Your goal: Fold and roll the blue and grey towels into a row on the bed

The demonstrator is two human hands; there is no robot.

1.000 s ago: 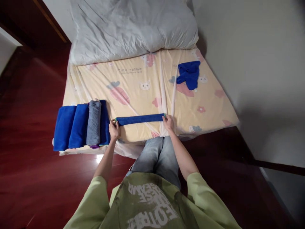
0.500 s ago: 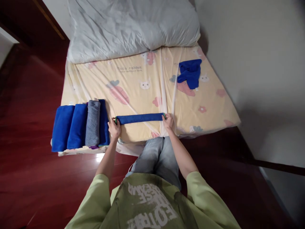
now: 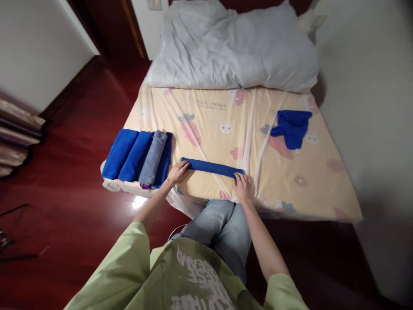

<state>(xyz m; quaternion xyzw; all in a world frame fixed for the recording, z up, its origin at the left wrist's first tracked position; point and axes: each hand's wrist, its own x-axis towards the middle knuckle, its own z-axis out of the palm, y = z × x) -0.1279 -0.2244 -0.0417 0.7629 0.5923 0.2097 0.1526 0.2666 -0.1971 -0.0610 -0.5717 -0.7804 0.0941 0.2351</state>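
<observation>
A blue towel (image 3: 211, 167), folded into a long narrow strip with green edging at its ends, lies on the bed near the front edge. My left hand (image 3: 178, 172) rests on its left end with the fingers stretched out. At the right end, the fingers of my right hand (image 3: 241, 187) lie spread on the cloth from the front side. Left of my left hand is a row of folded towels: several blue ones (image 3: 121, 154) and a grey one (image 3: 152, 158) on top near the right. A crumpled blue cloth (image 3: 293, 127) lies apart at the far right.
The bed (image 3: 206, 129) has a yellow sheet with rabbit and carrot prints and some creases. A large pale grey quilt (image 3: 232, 47) is heaped at the far end. A wall (image 3: 361, 86) stands to the right, and dark red floor (image 3: 74, 172) extends to the left.
The view has shifted, so the bed sits lower and further right. My hands have gone from pinching the strip's ends to lying on them.
</observation>
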